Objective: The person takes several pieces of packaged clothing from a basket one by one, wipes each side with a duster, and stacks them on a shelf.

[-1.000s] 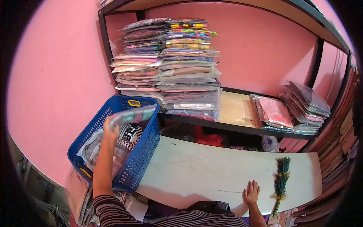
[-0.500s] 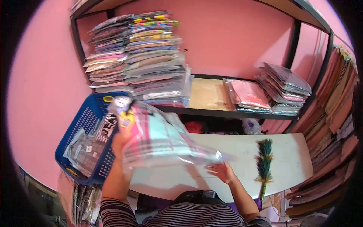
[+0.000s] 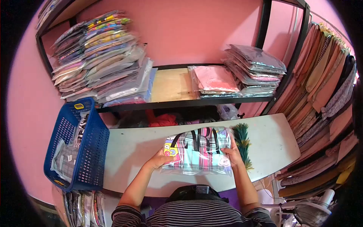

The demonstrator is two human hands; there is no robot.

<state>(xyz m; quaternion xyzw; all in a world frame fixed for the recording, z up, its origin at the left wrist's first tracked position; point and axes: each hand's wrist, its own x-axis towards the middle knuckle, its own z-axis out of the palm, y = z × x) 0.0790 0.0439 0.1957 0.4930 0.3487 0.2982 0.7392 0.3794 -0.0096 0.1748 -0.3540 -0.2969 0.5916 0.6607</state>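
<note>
A folded plaid garment in a clear plastic bag (image 3: 196, 153) is held up in front of me, above the white table (image 3: 132, 151). It has turquoise, pink and black checks, with big black letters across the top. My left hand (image 3: 160, 158) grips its left edge, beside a yellow printed patch. On the opposite edge, my right hand (image 3: 233, 153) is closed with the thumb on the front. Behind the bag's right side lies a green feathery duster (image 3: 242, 143), partly hidden.
A blue basket (image 3: 94, 151) with bagged garments stands at the left. Tall stacks of bagged clothes (image 3: 109, 64) fill the shelf's left, with smaller piles (image 3: 257, 72) at its right. Clothes hang on a rail (image 3: 314, 87) at the right. A steamer-like device (image 3: 314, 210) is at lower right.
The bagged garment has moved right, away from the basket, and now faces me flat. My right hand, open before, has closed on its right edge. The view has shifted right.
</note>
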